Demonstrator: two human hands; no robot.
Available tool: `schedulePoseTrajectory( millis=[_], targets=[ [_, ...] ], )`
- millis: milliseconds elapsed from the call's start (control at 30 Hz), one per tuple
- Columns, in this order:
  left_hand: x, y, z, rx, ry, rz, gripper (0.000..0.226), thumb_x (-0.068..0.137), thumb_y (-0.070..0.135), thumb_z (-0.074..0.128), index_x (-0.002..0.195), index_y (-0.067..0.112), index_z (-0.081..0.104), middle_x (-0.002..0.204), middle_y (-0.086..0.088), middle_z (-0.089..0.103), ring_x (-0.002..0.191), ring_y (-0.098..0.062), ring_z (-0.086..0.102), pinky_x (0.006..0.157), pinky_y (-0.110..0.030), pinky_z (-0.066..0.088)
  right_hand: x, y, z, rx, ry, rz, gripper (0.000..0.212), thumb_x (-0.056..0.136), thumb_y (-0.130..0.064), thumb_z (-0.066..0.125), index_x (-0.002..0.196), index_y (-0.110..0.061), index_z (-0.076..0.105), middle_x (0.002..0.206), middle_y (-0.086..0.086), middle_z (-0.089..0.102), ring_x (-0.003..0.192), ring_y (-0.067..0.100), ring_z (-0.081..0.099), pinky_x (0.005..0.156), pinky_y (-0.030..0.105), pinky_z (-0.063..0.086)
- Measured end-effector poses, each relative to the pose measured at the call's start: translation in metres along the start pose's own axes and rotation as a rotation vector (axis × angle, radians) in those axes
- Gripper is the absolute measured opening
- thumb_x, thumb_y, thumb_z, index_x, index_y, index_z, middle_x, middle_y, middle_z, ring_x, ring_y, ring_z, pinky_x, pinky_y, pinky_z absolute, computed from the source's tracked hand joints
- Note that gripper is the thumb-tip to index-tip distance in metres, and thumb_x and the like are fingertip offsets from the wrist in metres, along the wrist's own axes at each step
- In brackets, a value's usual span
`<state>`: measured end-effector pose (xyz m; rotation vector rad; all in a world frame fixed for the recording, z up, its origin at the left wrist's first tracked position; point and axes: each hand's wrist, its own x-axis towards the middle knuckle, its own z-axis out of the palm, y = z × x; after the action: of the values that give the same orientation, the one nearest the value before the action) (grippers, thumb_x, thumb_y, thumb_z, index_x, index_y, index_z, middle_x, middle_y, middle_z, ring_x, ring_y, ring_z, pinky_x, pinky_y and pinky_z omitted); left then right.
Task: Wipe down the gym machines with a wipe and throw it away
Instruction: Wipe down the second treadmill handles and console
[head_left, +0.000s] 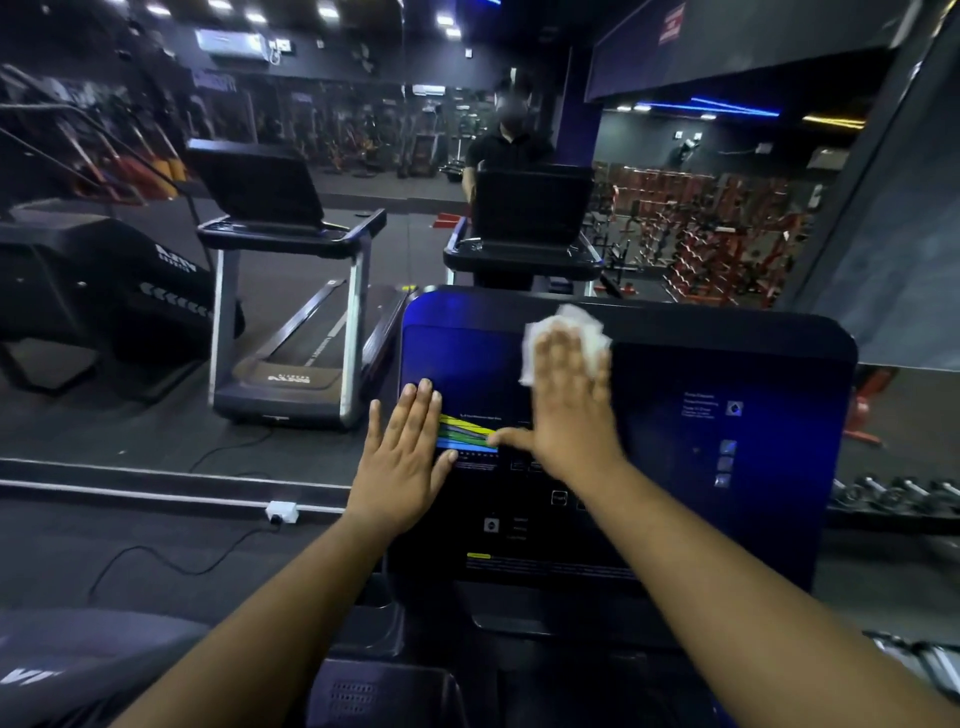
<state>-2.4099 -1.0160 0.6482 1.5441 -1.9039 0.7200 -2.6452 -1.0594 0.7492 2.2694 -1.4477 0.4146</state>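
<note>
- Both forearms reach up from the bottom of the view toward the treadmill console (675, 467), a dark glossy panel tilted up at the person.
- Flat on the console's left part lies the left hand (402, 457), fingers straight and together, holding nothing; it seems to steady the person or the panel.
- Higher up, the right hand (571, 400) presses the white wipe (566, 325) against the upper middle of the panel with straight fingers, thumb spread toward the coloured chart (467, 431). Crumpled edges of the wipe show above and to both sides of the fingers.
- Judging by this, wiping the console is underway, with the right side and lower button area likely yet to be covered; throwing away is not yet done.
- Risks: the wipe is only pinned by a flat palm, so a fast stroke could let it bunch or slip out over the top edge.
- Pressure over the printed buttons (558, 498) might trigger the machine if it is powered; that cannot be told.
- Behind, a mirror wall (363, 104) reflects the person, a second treadmill (291, 291) and weight racks (727, 244). No bin is visible.
</note>
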Motion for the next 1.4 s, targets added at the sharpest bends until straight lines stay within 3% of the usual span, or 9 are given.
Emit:
schedulePoseTrajectory(
  millis=[100, 233, 500, 667, 767, 900, 1000, 1200, 1400],
  targets=[
    [0.0, 0.001, 0.0, 0.006, 0.017, -0.003, 0.07, 0.108, 0.049, 0.027, 0.162, 0.004, 0.021, 0.172, -0.011, 0.013, 0.159, -0.027, 0.013, 0.122, -0.065, 0.018, 0.005, -0.046, 0.01, -0.021, -0.017, -0.164, 0.134, 0.069, -0.098, 0.028, 0.162, -0.006, -0.001, 0.17, 0.013, -0.009, 0.157, 0.029, -0.011, 0.123, 0.058, -0.008],
    [0.0, 0.001, -0.005, 0.03, 0.008, 0.009, 0.072, 0.106, 0.05, 0.033, 0.163, 0.007, 0.02, 0.172, -0.009, 0.013, 0.159, -0.025, 0.014, 0.125, -0.062, 0.01, -0.003, -0.012, 0.01, -0.063, 0.016, -0.22, 0.127, 0.07, -0.097, 0.023, 0.163, -0.013, 0.005, 0.171, 0.005, 0.003, 0.158, 0.021, 0.0, 0.123, 0.062, 0.007],
    [0.052, 0.051, -0.015, 0.019, -0.012, 0.074, 0.081, 0.098, 0.051, 0.044, 0.163, 0.008, 0.021, 0.172, -0.008, 0.013, 0.159, -0.023, 0.01, 0.127, -0.057, 0.003, -0.069, 0.139, 0.006, -0.038, -0.047, 0.238, 0.128, 0.075, -0.095, 0.031, 0.159, -0.012, -0.019, 0.168, 0.007, -0.023, 0.155, 0.023, -0.022, 0.122, 0.066, -0.003],
    [0.085, 0.086, -0.013, 0.038, -0.061, 0.149, 0.082, 0.1, 0.054, 0.039, 0.164, 0.011, 0.014, 0.173, -0.008, 0.005, 0.16, -0.022, 0.003, 0.127, -0.058, 0.001, -0.07, 0.138, 0.004, 0.157, 0.02, 0.512, 0.13, 0.077, -0.095, 0.026, 0.159, -0.003, -0.016, 0.166, 0.019, -0.02, 0.155, 0.033, -0.018, 0.122, 0.066, 0.0],
    [0.089, 0.099, -0.007, 0.039, -0.034, 0.119, 0.083, 0.098, 0.055, 0.039, 0.164, 0.01, 0.016, 0.173, -0.008, 0.006, 0.16, -0.023, 0.006, 0.125, -0.063, 0.003, -0.065, 0.081, 0.019, 0.18, -0.013, 0.271, 0.134, 0.074, -0.098, 0.014, 0.158, 0.004, -0.007, 0.165, 0.027, -0.013, 0.154, 0.042, -0.012, 0.123, 0.064, 0.0],
    [0.086, 0.098, -0.001, 0.063, 0.006, 0.131, 0.081, 0.099, 0.056, 0.04, 0.164, 0.012, 0.018, 0.173, -0.007, 0.008, 0.159, -0.022, 0.008, 0.124, -0.065, 0.004, -0.102, 0.058, 0.051, 0.032, -0.04, -0.042, 0.13, 0.074, -0.096, 0.028, 0.161, -0.002, 0.003, 0.17, 0.017, -0.006, 0.157, 0.032, -0.002, 0.124, 0.059, 0.006],
    [0.087, 0.1, 0.0, 0.088, 0.006, 0.137, 0.081, 0.1, 0.056, 0.039, 0.164, 0.012, 0.017, 0.173, -0.008, 0.008, 0.159, -0.023, 0.008, 0.124, -0.065, 0.005, -0.126, 0.108, 0.057, -0.045, -0.092, 0.028, 0.129, 0.075, -0.097, 0.026, 0.162, -0.006, -0.001, 0.17, 0.013, -0.011, 0.157, 0.031, 0.002, 0.123, 0.059, 0.002],
    [0.087, 0.102, 0.002, 0.123, 0.0, 0.132, 0.084, 0.1, 0.059, 0.036, 0.165, 0.012, 0.011, 0.173, -0.009, 0.002, 0.16, -0.026, 0.004, 0.124, -0.067, 0.002, -0.086, 0.177, 0.013, 0.122, 0.014, 0.521, 0.131, 0.075, -0.098, 0.02, 0.157, -0.004, -0.021, 0.165, 0.019, -0.025, 0.153, 0.033, -0.024, 0.122, 0.061, -0.01],
    [0.085, 0.102, 0.001, 0.112, 0.02, 0.14, 0.084, 0.099, 0.059, 0.039, 0.165, 0.012, 0.013, 0.173, -0.009, 0.004, 0.16, -0.026, 0.006, 0.124, -0.067, 0.005, -0.097, 0.081, 0.038, 0.177, -0.057, 0.251, 0.132, 0.072, -0.099, 0.014, 0.16, -0.003, -0.011, 0.167, 0.02, -0.018, 0.155, 0.037, -0.015, 0.124, 0.062, -0.002]
  ],
)
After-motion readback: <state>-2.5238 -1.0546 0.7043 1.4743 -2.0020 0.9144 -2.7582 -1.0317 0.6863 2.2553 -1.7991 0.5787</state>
